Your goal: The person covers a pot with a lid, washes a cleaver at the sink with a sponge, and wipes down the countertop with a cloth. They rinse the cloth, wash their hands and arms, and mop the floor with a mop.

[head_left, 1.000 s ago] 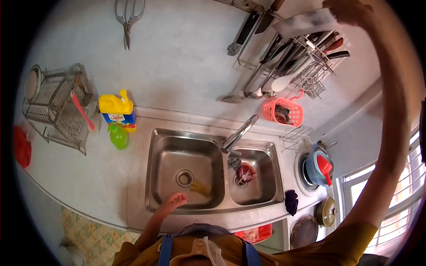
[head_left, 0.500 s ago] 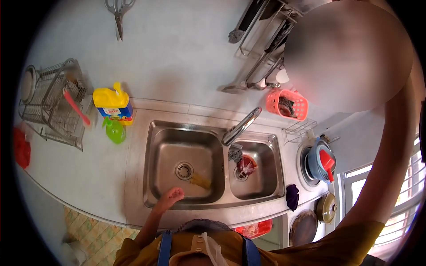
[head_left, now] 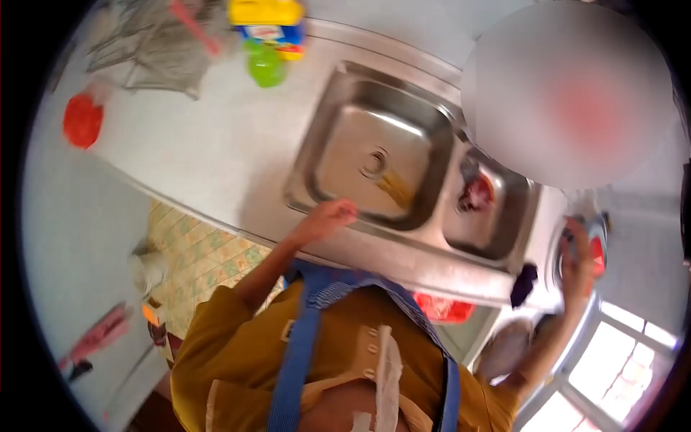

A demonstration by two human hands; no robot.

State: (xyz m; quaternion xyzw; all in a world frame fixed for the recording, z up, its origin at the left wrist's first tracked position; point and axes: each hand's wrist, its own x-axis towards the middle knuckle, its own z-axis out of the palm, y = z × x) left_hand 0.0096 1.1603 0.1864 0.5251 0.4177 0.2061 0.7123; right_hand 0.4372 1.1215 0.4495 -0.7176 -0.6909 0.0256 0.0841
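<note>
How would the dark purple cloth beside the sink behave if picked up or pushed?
The dark purple cloth looks crumpled, so probably floppy when lifted. Lying near the edge of the counter, it might slip off if pushed outward.

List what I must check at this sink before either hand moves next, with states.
1. Left hand empty: ok, it appears to hold nothing at the large basin's front edge.
2. Right hand's grip: cannot tell; it overlaps the red object, blurred.
3. Large basin clear: not ok, a yellowish item lies near the drain.
4. Small basin clear: not ok, a red bundle lies inside.
5. Dark cloth out of the basins: ok.
</note>
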